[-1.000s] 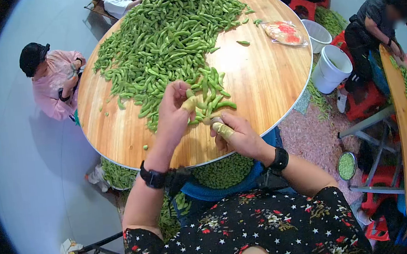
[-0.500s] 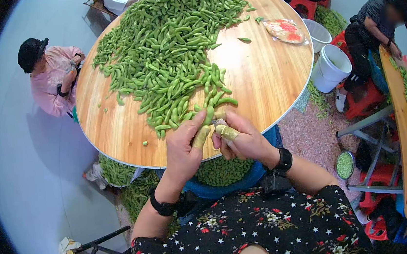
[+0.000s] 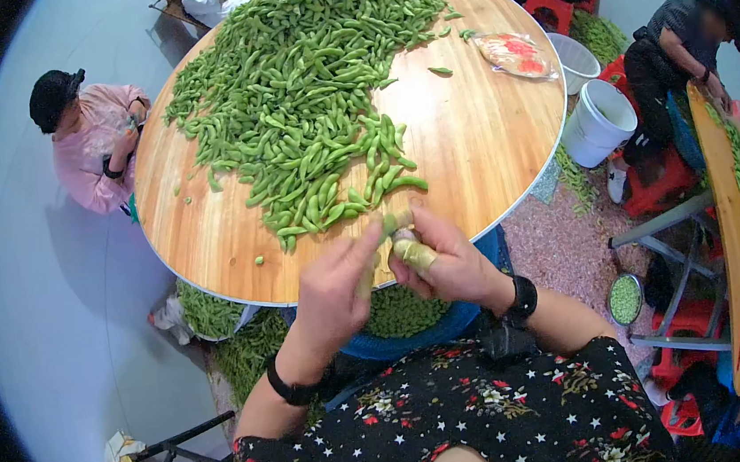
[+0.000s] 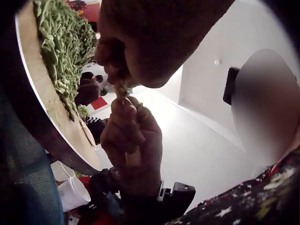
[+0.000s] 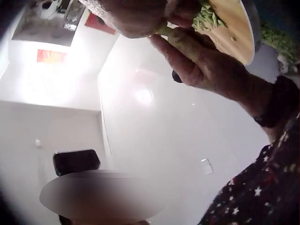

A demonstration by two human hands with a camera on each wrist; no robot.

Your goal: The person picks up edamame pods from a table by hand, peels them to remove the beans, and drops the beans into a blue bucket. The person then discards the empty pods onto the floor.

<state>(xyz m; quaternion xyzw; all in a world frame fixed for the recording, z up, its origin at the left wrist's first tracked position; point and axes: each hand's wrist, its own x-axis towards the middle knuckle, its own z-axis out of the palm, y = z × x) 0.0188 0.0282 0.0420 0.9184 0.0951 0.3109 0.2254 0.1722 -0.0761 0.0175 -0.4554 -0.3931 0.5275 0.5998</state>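
Note:
Over the near edge of the round wooden table (image 3: 486, 144), both hands meet at one green pod (image 3: 390, 224). My left hand (image 3: 333, 290) pinches the pod between thumb and fingers. My right hand (image 3: 451, 259), its thumb wrapped in yellowish tape, grips the pod's other side with fingers curled. In the right wrist view a bit of the pod (image 5: 165, 31) shows between the hands. A large heap of pods (image 3: 303, 86) covers the table's far left part, its near tip just beyond the fingers. Below the hands stands a blue container of shelled beans (image 3: 404, 310).
A bagged item (image 3: 515, 57) lies at the table's right. White buckets (image 3: 600, 124) stand beside the table on that side. A person in pink (image 3: 99, 146) is at the left, another (image 3: 682, 49) at a second table on the right. A bowl of beans (image 3: 625, 299) is on the floor.
My left hand has come back from the heap's near edge toward my body and brought a pod to my right hand. My right hand has stayed nearly in place.

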